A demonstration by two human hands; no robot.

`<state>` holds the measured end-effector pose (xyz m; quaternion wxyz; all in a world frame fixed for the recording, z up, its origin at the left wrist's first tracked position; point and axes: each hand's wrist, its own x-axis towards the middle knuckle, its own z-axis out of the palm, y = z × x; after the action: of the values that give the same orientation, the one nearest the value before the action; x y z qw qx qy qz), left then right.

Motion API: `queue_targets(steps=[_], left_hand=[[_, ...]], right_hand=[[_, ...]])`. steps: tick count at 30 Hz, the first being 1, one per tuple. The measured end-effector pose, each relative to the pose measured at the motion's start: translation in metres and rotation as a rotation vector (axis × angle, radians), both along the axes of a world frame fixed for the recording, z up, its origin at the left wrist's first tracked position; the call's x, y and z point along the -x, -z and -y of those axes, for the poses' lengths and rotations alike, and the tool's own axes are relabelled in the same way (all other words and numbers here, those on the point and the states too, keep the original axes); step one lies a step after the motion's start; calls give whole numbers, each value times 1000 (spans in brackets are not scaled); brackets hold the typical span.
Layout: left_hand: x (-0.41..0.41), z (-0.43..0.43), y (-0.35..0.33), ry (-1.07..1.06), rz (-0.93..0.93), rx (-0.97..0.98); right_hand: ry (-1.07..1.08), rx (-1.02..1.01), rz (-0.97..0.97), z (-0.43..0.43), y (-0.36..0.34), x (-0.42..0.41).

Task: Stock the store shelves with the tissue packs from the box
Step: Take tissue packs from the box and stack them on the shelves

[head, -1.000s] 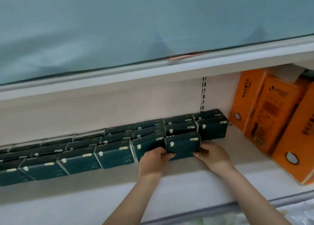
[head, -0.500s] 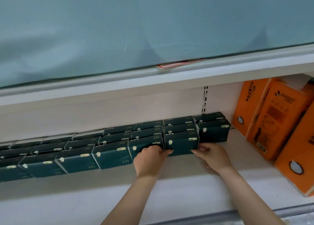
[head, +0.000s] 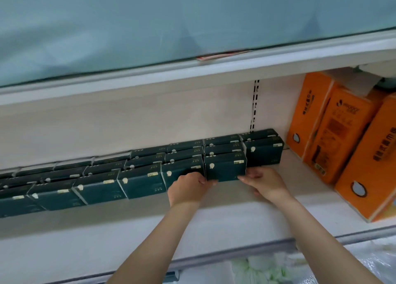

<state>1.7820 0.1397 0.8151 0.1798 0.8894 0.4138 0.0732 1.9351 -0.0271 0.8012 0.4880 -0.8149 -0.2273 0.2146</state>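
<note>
Dark green tissue packs (head: 141, 182) stand in rows, several deep, along the white shelf (head: 235, 217). Both my hands are at the front pack (head: 225, 168) near the right end of the front row. My left hand (head: 188, 187) grips its lower left corner with curled fingers and partly hides the neighbouring pack. The straight fingertips of my right hand (head: 263, 183) press on its lower right corner. The pack stands upright, level with the front row. No box is in view.
Tall orange tissue packs (head: 334, 133) lean at the right end of the shelf, a small gap from the green rows. A shelf edge (head: 214, 69) and a pale blue panel run above. Plastic-wrapped goods (head: 267, 266) lie below the shelf front.
The front pack has slid back from the shelf front into line with the front row, with both hands moving back along with it.
</note>
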Motion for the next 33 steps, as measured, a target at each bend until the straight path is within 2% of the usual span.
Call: queue_targets(steps=[3,6,8,10,13,16,21,25,33], left_hand=[[16,3,-5,55,4,20],[38,0,-18,111,39,55],[61,-4,-27,160,159,134],[86,-9,-35,245,244,164],[132,-17,-45,325,297,61],[186,-25,-49,312,359,-24],[304,-38,-44,117,397,-82],[406,-45,-46,-62,333,-145],[571,-18,-16,-440,211,-53]], right_hand=[[49,-60,-27,8,-5,16],[91,-103,86,15,-17,40],[70,-130,210,18,-29,60],[4,-124,338,20,-40,81],[-191,-10,526,11,-56,113],[-405,72,641,-14,-67,147],[-768,43,771,-79,-67,227],[-1012,-3,842,-132,-60,300],[-1382,-124,759,-200,-37,456]])
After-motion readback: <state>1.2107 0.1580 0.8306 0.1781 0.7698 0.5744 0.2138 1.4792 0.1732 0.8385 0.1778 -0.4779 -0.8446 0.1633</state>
